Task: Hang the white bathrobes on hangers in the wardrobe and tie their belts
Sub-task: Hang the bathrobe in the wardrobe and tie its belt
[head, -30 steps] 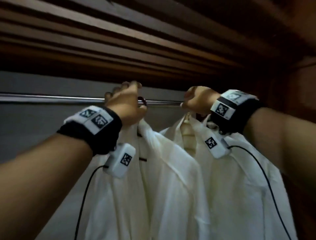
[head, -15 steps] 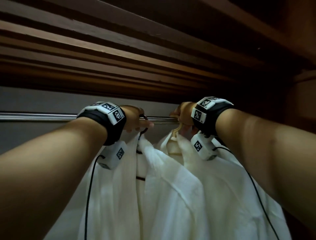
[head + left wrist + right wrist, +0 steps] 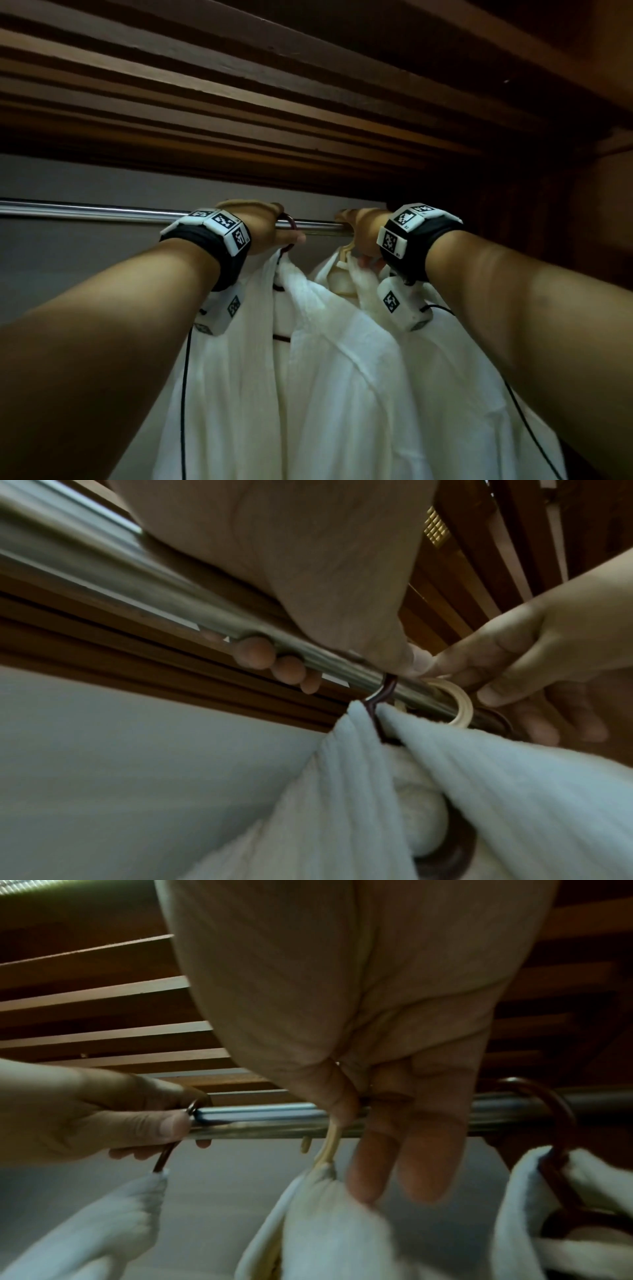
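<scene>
Nearest the head camera, two forearms are reaching up and away toward twelve o'clock, each wearing a black wrist band with printed markers. Below them two white bathrobes are draping down: the left bathrobe (image 3: 239, 359) at about seven o'clock and the right bathrobe (image 3: 394, 394) at about five o'clock, their fronts hanging loose. No belt is showing anywhere, so the tying looks not yet begun.

Further up, the left hand (image 3: 263, 228) is curling its grip over the metal rail (image 3: 85, 209), fingertips wrapping round the back and the thumb pressing at the dark hook (image 3: 385, 689) of the left robe's hanger. That hook is sitting over the rail, so this robe appears hung.

At two o'clock from it, the right hand (image 3: 364, 233) is pinching the pale hook (image 3: 330, 1139) of the second hanger between thumb and forefinger, the other fingers hanging straight in front of the rail. In the left wrist view this pale hook is looping round the rail, so the second robe seems hung too, or very nearly.

Farthest right in the right wrist view, a third dark hook (image 3: 551, 1096) with white cloth is hanging on the same rail.

By my judgement the hanging is close to finished; spacing the hangers and knotting the belts remain.
</scene>
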The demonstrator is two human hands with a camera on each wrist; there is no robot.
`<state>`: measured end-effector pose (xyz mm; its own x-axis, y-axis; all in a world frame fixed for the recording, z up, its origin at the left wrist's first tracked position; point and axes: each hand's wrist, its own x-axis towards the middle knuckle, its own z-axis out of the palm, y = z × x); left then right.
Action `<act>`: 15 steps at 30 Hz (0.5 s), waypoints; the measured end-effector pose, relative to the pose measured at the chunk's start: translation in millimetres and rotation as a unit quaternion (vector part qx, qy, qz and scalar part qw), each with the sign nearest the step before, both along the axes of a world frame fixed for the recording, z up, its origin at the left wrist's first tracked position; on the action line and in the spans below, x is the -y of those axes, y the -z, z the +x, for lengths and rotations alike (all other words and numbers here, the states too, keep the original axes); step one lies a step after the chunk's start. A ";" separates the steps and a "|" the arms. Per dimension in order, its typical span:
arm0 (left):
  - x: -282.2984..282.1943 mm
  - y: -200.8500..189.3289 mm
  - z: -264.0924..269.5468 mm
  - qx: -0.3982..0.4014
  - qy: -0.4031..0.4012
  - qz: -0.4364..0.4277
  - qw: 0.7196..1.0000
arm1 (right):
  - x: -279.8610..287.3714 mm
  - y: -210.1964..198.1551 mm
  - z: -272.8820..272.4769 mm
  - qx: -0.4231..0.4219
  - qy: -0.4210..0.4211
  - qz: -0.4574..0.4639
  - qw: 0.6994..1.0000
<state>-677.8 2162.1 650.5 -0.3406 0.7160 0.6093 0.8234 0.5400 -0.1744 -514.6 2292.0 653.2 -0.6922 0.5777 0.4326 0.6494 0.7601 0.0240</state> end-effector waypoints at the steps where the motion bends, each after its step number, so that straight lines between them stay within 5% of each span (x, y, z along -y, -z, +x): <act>1: 0.6 1.4 0.5 -0.003 -0.003 0.003 1.000 | 0.8 -1.9 2.4 0.015 0.002 -0.014 1.000; 7: -1.4 5.1 2.4 -0.013 -0.016 0.010 1.000 | -29.5 -6.4 43.4 0.056 0.096 0.082 0.990; 11: -2.9 4.0 6.1 -0.001 -0.022 0.007 1.000 | -60.6 -1.3 60.5 0.012 0.108 0.023 0.994; 15: -5.5 2.2 9.0 0.000 -0.024 0.000 1.000 | -50.4 -11.9 52.8 0.063 0.156 0.009 0.986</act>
<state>-668.8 2167.6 648.3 -0.3742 0.6992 0.6091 0.7969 0.5784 -0.1743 -461.8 2342.5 665.1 -0.5300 0.7641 0.3678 0.8430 0.5216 0.1312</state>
